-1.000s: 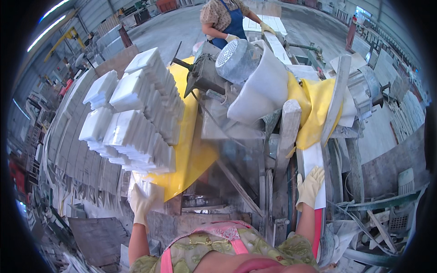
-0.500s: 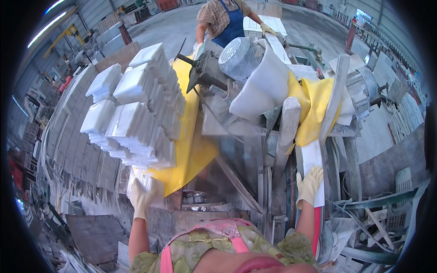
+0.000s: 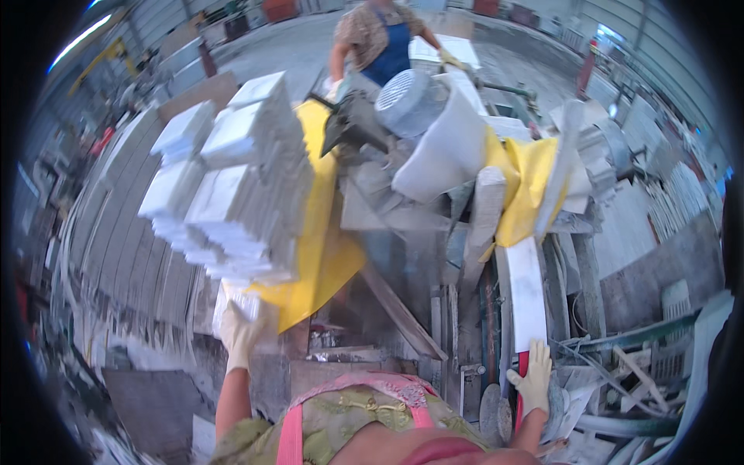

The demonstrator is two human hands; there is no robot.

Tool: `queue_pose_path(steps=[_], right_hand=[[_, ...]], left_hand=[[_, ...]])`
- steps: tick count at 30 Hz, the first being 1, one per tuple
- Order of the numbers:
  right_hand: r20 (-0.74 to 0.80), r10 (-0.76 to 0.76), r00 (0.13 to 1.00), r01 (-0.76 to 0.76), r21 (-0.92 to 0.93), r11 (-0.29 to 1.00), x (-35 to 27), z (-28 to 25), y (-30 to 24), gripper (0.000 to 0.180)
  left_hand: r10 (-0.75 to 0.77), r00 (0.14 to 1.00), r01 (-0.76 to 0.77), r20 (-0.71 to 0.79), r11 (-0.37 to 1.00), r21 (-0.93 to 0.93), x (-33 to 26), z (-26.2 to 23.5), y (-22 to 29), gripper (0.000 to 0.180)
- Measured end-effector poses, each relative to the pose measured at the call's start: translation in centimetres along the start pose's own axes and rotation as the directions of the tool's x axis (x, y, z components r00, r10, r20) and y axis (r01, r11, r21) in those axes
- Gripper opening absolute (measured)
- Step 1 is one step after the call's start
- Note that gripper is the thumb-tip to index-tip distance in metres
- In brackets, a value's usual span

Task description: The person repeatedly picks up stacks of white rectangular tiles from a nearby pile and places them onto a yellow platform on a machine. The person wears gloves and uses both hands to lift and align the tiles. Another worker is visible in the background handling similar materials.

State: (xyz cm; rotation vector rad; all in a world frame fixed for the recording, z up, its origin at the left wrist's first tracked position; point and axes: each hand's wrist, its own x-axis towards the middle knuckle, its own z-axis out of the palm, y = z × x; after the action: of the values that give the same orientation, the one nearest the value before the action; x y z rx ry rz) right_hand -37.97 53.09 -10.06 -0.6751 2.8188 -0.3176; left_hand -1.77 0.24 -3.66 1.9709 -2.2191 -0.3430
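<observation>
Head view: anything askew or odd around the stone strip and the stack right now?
The white stone strip under the right hand lies straight. The stacked white slabs above the left hand sit unevenly, ends stepped and staggered. Loose offcuts and frames lie jumbled at right.

Left hand (image 3: pixel 239 335) raised slightly closer under the stacked white stone blocks (image 3: pixel 232 178); co-worker (image 3: pixel 380 39) shifted left, beyond the fingers; right hand (image 3: pixel 533 380) barely moved

Open stone-cutting workshop under daylight

A grey concrete floor (image 3: pixel 256 39) stretches to the far side, where another person (image 3: pixel 380 43) in a blue apron stands; long grey slabs (image 3: pixel 116 232) lie at left, corrugated metal wall (image 3: pixel 659 46) at far right, scrap pieces (image 3: pixel 659 372) near right.
</observation>
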Motion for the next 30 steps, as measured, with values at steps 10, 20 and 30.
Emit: queue_pose_path(steps=[10, 20, 30], right_hand=[[-0.226, 0.047, 0.973, -0.041, 0.032, 0.999, 0.3, 5.0, 1.3, 0.069], [-0.413, -0.224, 0.883, 0.152, -0.199, 0.968, -0.9, 1.9, -1.1, 0.039], [-0.495, -0.222, 0.84, 0.216, -0.071, 0.974, -0.1, 0.8, -2.6, 0.027]], left_hand=[[-0.074, 0.995, 0.075, 0.071, 0.997, -0.005, 0.0, -0.1, -0.3, 0.101], [-0.027, 1.0, 0.027, 0.007, 0.998, 0.054, 0.2, 0.7, -0.9, 0.1], [-0.016, 1.0, 0.016, 0.003, 0.999, 0.049, 0.1, 0.5, -0.6, 0.093]])
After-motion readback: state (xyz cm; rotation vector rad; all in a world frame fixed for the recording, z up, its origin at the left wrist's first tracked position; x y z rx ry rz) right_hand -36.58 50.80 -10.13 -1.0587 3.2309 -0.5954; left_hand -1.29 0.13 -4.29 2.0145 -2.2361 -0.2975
